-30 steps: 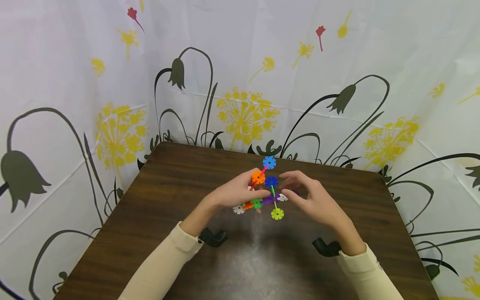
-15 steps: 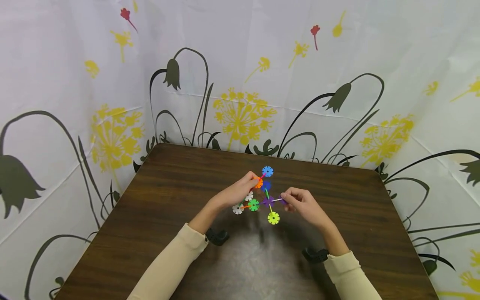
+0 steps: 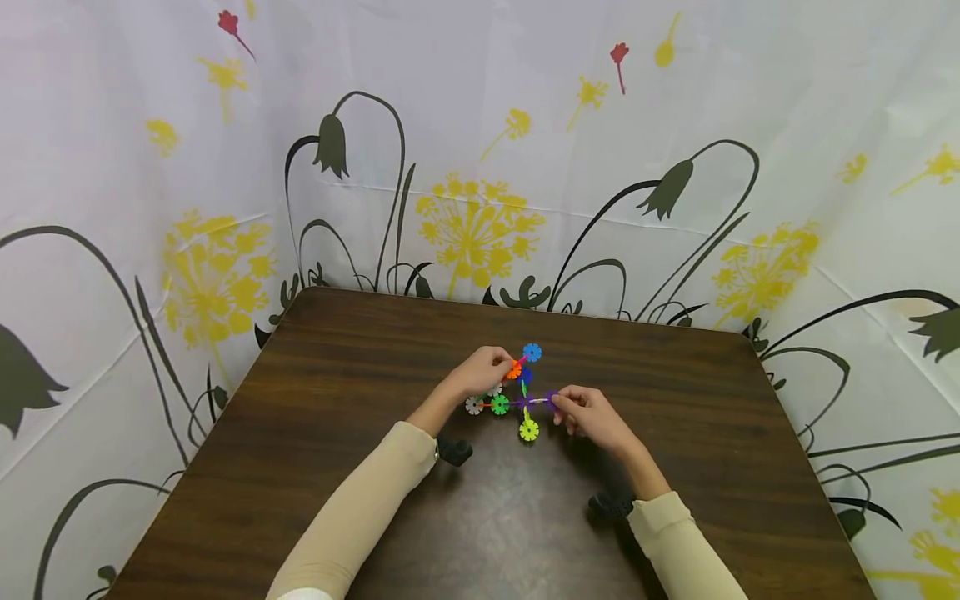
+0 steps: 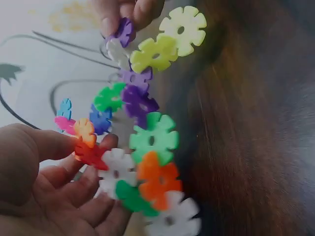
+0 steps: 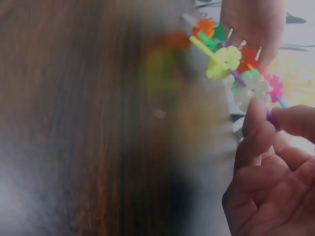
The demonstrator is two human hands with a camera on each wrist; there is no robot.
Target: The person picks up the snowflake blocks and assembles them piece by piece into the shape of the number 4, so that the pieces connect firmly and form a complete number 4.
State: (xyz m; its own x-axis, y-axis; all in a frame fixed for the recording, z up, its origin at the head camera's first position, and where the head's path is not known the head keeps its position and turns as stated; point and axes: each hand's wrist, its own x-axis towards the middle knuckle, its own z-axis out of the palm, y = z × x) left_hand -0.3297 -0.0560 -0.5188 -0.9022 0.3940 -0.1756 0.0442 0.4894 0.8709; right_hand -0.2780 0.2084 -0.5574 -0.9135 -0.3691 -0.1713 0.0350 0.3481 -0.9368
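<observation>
Between my hands is a branching chain of notched, flower-shaped interlocking discs (image 4: 153, 140), slotted together at angles. My left hand (image 3: 480, 372) pinches its far-left part, with thumb and fingers at a red disc (image 4: 91, 155) beside an orange one. At the chain's right end, my right hand (image 3: 592, 414) pinches a purple disc (image 5: 272, 119) next to a white one. A light-blue disc (image 3: 532, 352) tips the far branch, and a yellow-green disc (image 3: 528, 430) points toward me. A white disc (image 3: 474, 405) ends the left side. The chain is held close over the table.
A dark wood-grain table (image 3: 360, 517) lies beneath both hands. Behind it hangs a white curtain (image 3: 465, 125) printed with flowers. Each wrist wears a black camera mount, such as the left one (image 3: 454, 452).
My right hand has gone from hovering loosely beside the chain to pinching its purple end disc. The chain has been lowered and turned flatter, and my left hand has shifted toward its fingertips.
</observation>
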